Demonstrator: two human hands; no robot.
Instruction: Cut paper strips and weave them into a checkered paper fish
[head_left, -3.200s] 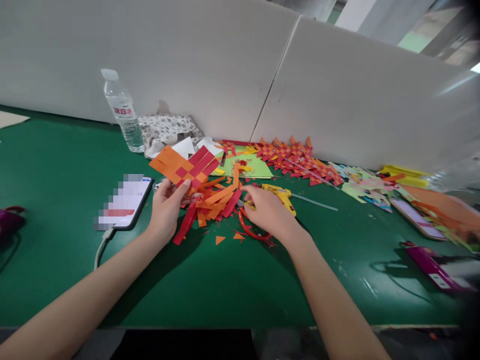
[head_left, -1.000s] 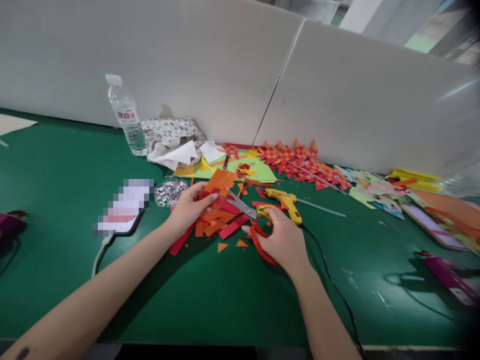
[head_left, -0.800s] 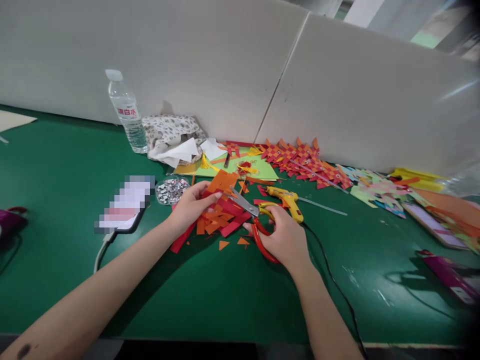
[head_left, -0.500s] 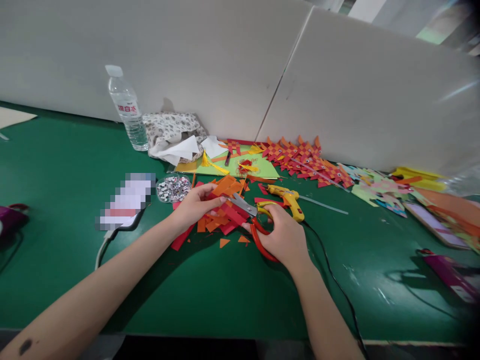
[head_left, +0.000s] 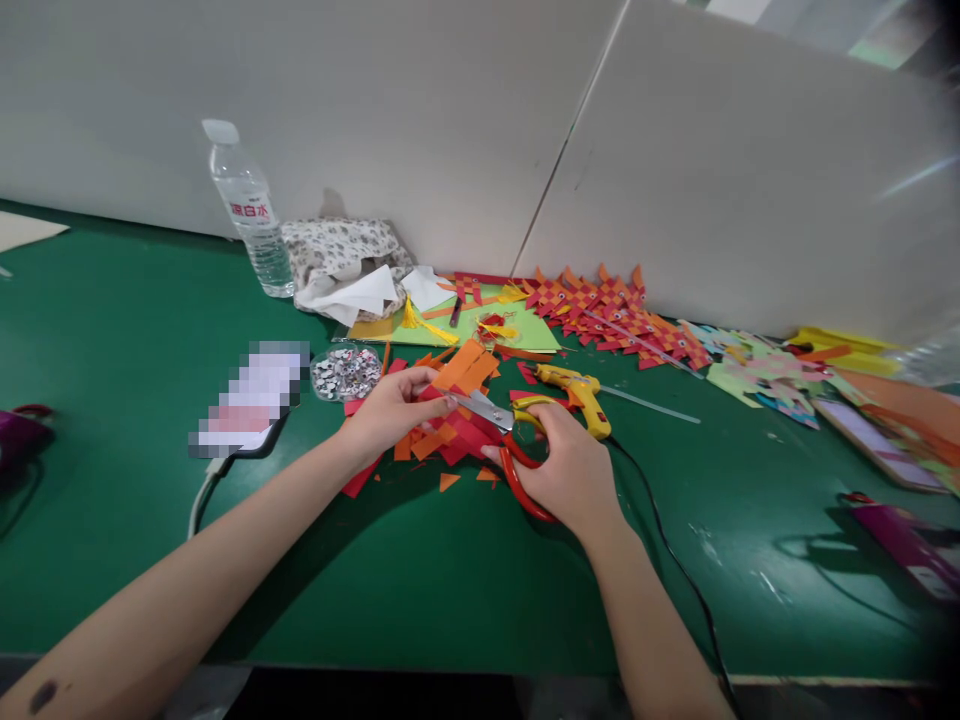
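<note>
My right hand (head_left: 566, 460) is closed around the handles of a pair of scissors (head_left: 487, 408), one handle red and the other yellow. The metal blades point left toward my left hand (head_left: 394, 410), which pinches a piece of woven orange and red paper (head_left: 465, 368). The blades lie against that paper; their tips are hidden near my left fingers. Beneath both hands is a loose pile of red and orange paper strips (head_left: 409, 445), with small orange triangles (head_left: 448, 482) in front of it.
A yellow glue gun (head_left: 581, 390) with a black cord lies right of the pile. Left are a tray of googly eyes (head_left: 346, 374), a phone (head_left: 255, 400) on a cable and a water bottle (head_left: 251, 210). Woven paper fish (head_left: 600, 310) are heaped along the wall.
The paper in my left hand has turned, and its orange strips now stand up above the blades. The scissors have closed somewhat and stay at nearly the same place.
</note>
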